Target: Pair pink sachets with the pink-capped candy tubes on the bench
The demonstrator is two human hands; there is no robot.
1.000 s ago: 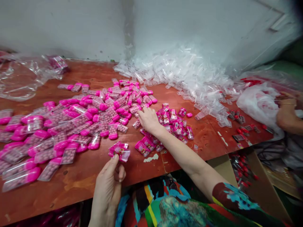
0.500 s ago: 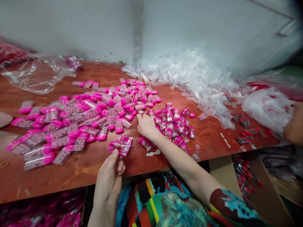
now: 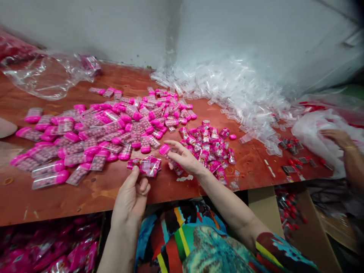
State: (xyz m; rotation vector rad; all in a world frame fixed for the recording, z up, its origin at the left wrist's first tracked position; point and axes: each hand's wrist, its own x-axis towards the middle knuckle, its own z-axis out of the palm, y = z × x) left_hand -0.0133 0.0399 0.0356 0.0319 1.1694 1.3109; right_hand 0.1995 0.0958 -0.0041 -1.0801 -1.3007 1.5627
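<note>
We are pinching a sachet bundle [image 3: 145, 165] by its near edge with our left hand [image 3: 129, 199], its far end free toward our right hand [image 3: 182, 157], gripping a pink-capped pack [image 3: 164, 149]

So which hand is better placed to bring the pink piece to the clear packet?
Right, probably: the right hand pinches the pink piece beside the clear packet, which the left hand holds.
</note>
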